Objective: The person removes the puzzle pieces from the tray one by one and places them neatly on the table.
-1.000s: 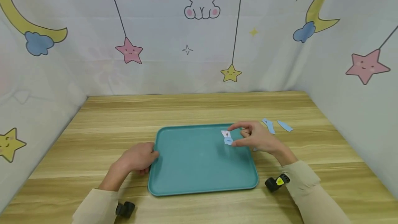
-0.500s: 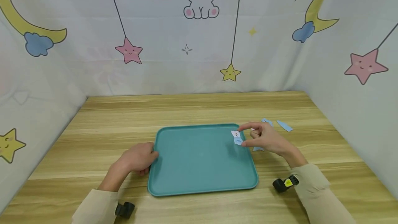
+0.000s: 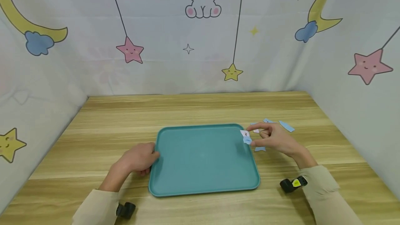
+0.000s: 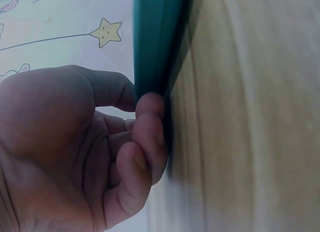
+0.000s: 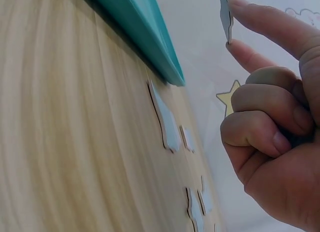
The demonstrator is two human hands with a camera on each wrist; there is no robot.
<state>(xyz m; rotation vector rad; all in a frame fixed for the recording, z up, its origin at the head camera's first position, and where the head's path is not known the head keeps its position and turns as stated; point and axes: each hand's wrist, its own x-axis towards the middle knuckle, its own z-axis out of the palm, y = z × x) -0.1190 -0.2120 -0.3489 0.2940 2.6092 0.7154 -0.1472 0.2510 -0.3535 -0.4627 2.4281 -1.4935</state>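
My left hand (image 3: 140, 157) grips the left rim of the teal tray (image 3: 203, 166); the left wrist view has the thumb on one side of the rim and the curled fingers against its underside. Above the tray's far right corner, my right hand (image 3: 278, 141) pinches a small flat puzzle piece (image 3: 246, 136) by its edges between thumb and index finger. That piece is part white with a dark mark, part light blue. In the right wrist view it appears edge-on (image 5: 226, 17), with the other fingers curled into the palm.
Several loose light-blue pieces lie on the wooden table right of the tray, among them a pointed one (image 3: 286, 126) and one beside the tray rim (image 3: 260, 149). The right hand partly covers others. A white printed cloth (image 3: 175, 75) stands behind the table.
My right hand has moved right with the pinched piece, from over the tray's inside to its right rim. The left hand and the tray have stayed in place.
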